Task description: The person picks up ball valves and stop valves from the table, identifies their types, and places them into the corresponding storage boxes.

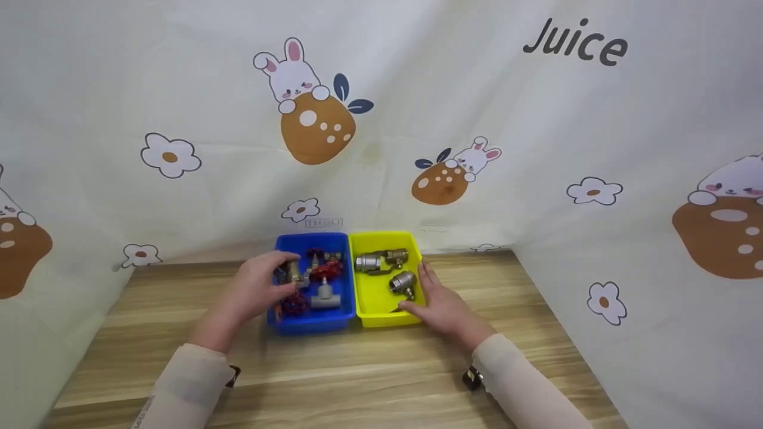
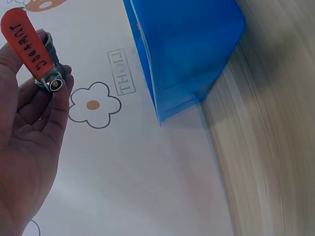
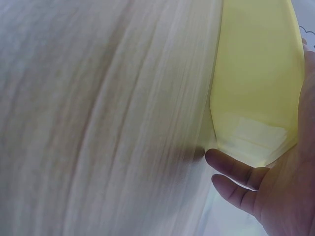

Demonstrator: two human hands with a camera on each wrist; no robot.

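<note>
Above the left part of the blue bin [image 1: 310,326], my left hand [image 1: 262,285] pinches a brass-coloured ball valve [image 1: 293,272] between thumb and fingers. The left wrist view shows its orange-red lever handle [image 2: 28,42] with dark writing, clear of the bin wall. My right hand [image 1: 447,307] rests against the right side of the yellow bin [image 1: 375,298], thumb over the rim, other fingers fairly straight along the outside. Inside the yellow bin lie several metal ball valves [image 1: 403,282]. Under and beside my left hand, the blue bin holds valves with red handwheels [image 1: 329,269] and a grey tee-shaped valve [image 1: 325,296].
The two bins stand side by side on a wood-grain table [image 1: 357,381], near its back edge. A white printed cloth [image 1: 381,119] hangs behind and at both sides.
</note>
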